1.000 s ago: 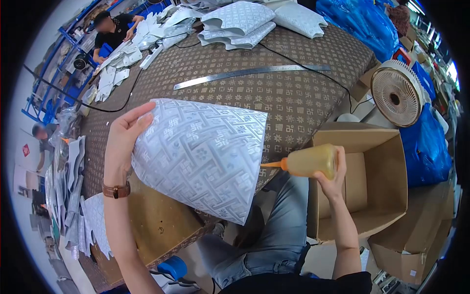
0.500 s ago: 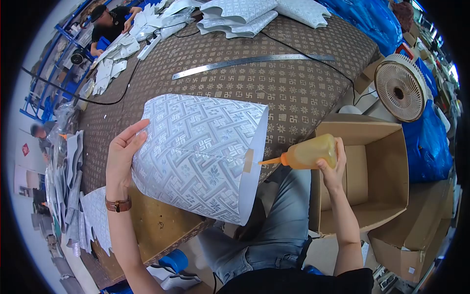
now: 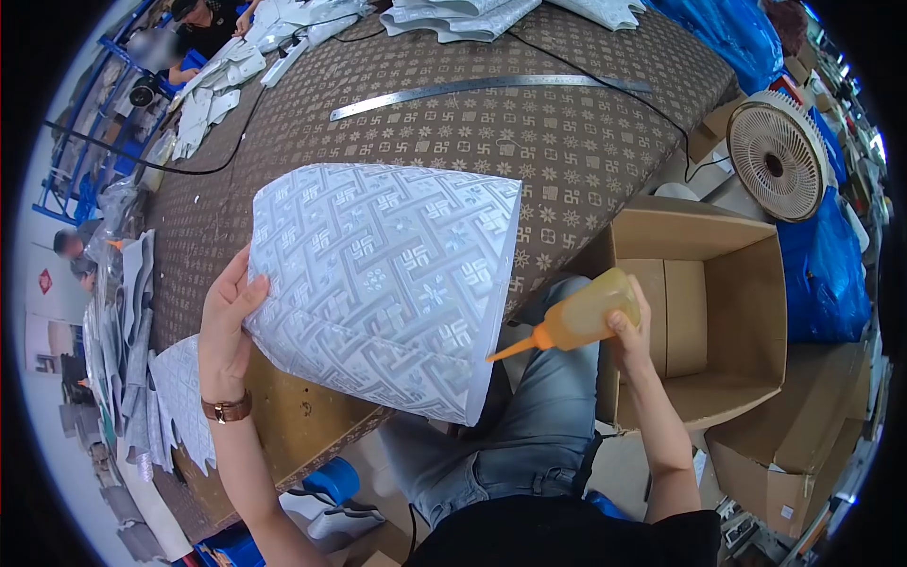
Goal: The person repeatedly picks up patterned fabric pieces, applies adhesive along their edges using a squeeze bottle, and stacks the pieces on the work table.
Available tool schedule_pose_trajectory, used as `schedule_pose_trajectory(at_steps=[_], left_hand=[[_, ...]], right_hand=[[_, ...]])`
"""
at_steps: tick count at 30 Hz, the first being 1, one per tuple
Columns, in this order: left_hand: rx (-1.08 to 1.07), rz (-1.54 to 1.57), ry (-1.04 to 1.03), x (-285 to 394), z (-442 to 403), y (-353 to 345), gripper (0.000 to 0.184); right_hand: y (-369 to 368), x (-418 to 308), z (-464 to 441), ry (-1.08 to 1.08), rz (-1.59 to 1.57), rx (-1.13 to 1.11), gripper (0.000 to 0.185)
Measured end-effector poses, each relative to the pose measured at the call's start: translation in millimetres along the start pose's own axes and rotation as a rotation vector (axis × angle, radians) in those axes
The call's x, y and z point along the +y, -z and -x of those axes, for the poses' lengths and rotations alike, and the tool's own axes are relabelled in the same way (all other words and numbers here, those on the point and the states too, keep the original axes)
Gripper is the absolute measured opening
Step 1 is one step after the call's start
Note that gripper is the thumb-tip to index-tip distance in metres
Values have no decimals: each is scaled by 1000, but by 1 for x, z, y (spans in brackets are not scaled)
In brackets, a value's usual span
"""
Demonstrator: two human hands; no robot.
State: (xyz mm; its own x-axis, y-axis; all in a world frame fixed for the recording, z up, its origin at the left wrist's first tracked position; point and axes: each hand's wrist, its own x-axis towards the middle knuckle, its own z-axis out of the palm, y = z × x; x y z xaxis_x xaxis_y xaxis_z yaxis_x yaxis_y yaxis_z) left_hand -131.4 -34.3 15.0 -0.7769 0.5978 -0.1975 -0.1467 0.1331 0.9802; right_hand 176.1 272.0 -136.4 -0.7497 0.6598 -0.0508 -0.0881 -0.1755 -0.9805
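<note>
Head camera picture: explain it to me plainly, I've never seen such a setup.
There is no machine, only two bare hands. The camera is worn on the head and looks forward and down, so you see roughly the wearer's view. The left hand holds one end of a white patterned tube. The right hand holds a bottle, its orange nozzle pointing at the tube's other end; whether it touches, I can't tell. On the table lie a metal ruler and white pieces. An open box stands beside it.
</note>
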Motion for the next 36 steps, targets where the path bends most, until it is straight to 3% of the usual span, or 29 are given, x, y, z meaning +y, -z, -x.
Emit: schedule_pose_trajectory(at_steps=[4, 7, 8, 12, 15, 19, 23, 28, 36], left_hand=[[65, 108, -215, -6, 20, -5, 64], [61, 135, -298, -31, 33, 7, 62], [59, 150, -340, -43, 35, 11, 62], [-40, 115, -154, -102, 28, 15, 52], [28, 69, 16, -132, 22, 16, 43], [5, 118, -14, -126, 20, 10, 38], [26, 94, 6, -124, 21, 8, 38], [30, 112, 4, -128, 20, 11, 40], [44, 101, 6, -127, 20, 8, 41]], right_hand=[[-10, -2, 15, -119, -126, -94, 65], [-6, -5, 14, -286, -555, 118, 56], [-2, -8, 11, -279, -555, 125, 56], [16, -21, -10, -76, -401, 145, 47], [17, -21, -19, 91, -151, 200, 46], [11, -24, -36, 178, -137, 238, 35], [6, -20, -54, 235, -9, 255, 37], [4, -24, -58, 263, 61, 260, 36], [9, -17, -25, 94, -6, 85, 44]])
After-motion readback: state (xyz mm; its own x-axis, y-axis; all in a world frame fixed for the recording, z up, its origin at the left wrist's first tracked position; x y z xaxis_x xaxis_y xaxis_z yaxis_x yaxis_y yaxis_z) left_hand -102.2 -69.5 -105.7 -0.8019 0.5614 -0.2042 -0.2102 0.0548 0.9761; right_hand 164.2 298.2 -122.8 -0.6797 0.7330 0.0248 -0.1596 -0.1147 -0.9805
